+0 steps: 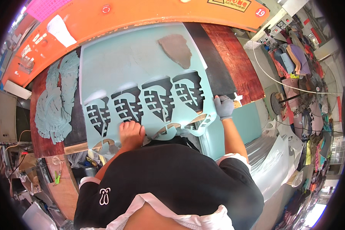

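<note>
A wide pale teal sheet (115,59) lies over the black board on the bench, with several cut-out openings in a row along its near part. Dark board shows through these slotted, leaf-like holes. My bare left hand (131,134) is curled over the near edge of the sheet, fingers together and slightly blurred. At the sheet's right edge, my right hand (223,106) in a grey glove is closed, with the fingers bent at the border; the fingertips are partly hidden. A brown, irregular flat piece (175,50) rests on the sheet's far right part.
An orange machine beam (142,13) spans the far side. Cut teal pieces (55,103) are piled at the left on the reddish boards. More teal sheeting (241,122) and clear plastic film (268,159) lie at the right. A white cable (276,82) hangs near heaped scraps.
</note>
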Demonstrator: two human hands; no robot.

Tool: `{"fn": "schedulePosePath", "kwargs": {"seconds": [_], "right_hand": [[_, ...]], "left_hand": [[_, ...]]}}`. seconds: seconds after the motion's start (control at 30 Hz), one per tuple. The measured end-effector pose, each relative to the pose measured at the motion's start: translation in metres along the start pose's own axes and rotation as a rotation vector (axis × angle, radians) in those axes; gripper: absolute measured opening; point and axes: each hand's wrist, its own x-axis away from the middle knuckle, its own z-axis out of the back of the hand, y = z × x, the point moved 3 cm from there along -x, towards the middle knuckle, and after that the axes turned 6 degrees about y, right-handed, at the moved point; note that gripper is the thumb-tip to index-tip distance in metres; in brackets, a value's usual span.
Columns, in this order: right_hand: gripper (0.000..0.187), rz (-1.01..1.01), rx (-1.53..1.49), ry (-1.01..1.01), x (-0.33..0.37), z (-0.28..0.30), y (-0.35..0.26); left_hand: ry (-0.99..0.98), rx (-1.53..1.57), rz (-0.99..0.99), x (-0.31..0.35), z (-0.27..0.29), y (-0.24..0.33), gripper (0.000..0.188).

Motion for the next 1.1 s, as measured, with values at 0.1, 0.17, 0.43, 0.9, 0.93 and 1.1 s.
{"fn": "schedulePosePath", "kwargs": {"seconds": [0.1, 0.17, 0.43, 0.9, 0.93, 1.1], "right_hand": [[0.026, 0.03, -0.026, 0.011, -0.001, 0.012, -0.018], [0.041, 0.132, -0.063, 0.022, -0.015, 0.005, -0.043], [0.091, 0.034, 0.301, -0.578, -0.065, -0.066, -0.132], [0.069, -0.419, -0.958, -0.462, -0.094, -0.008, 0.01], [0.07, -0.426, -0.821, -0.438, -0.09, 0.001, 0.028], [0.073, -0.144, 0.092, -0.31, -0.057, 0.044, 0.086]], "left_hand": [[-0.174, 0.108, 0.063, 0.032, 0.014, 0.017, 0.017], [-0.458, 0.269, 0.196, 0.05, 0.026, 0.022, 0.018], [-0.022, 0.311, 0.124, -0.004, 0.039, 0.015, 0.03], [-0.244, -0.137, 0.107, -0.021, -0.01, 0.011, 0.055], [-0.243, -0.132, 0.11, -0.023, -0.009, 0.012, 0.054], [-0.317, -0.141, 0.165, -0.024, -0.011, 0.012, 0.054]]}}
